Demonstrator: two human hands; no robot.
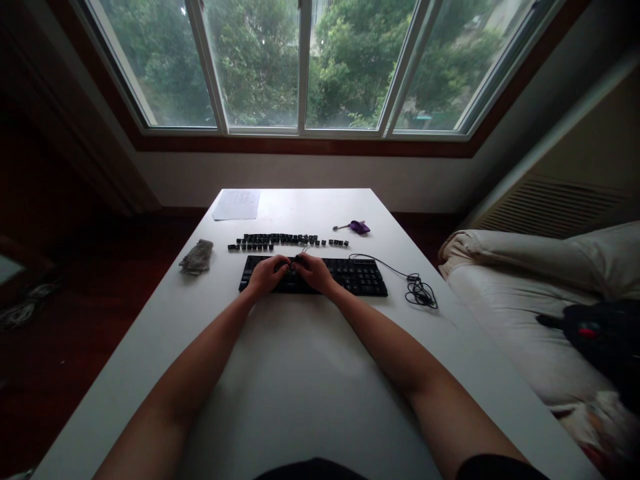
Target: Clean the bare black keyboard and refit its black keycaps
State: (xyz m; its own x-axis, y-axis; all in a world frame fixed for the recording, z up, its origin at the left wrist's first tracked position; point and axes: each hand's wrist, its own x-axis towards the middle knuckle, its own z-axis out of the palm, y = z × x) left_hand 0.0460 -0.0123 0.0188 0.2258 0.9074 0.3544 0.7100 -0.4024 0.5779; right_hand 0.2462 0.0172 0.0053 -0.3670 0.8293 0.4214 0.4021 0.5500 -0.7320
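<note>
A black keyboard [350,275] lies across the table in front of me. My left hand [269,272] rests over its left half, fingers pinched around something small and dark that I cannot make out. Close beside it, my right hand [313,270] is closed, with the thin pale wires of what looks like a keycap puller [305,249] sticking up past the fingers. The fingertips of both hands nearly meet above the keys and hide part of the keyboard. Just behind stand rows of loose black keycaps [280,239].
A crumpled grey cloth [197,257] lies left, a paper sheet [237,204] at the back left. Behind on the right is a small brush with a purple piece [359,227]. The coiled cable [421,292] sits right of the keyboard on the white table [300,373]. A sofa [505,300] stands right.
</note>
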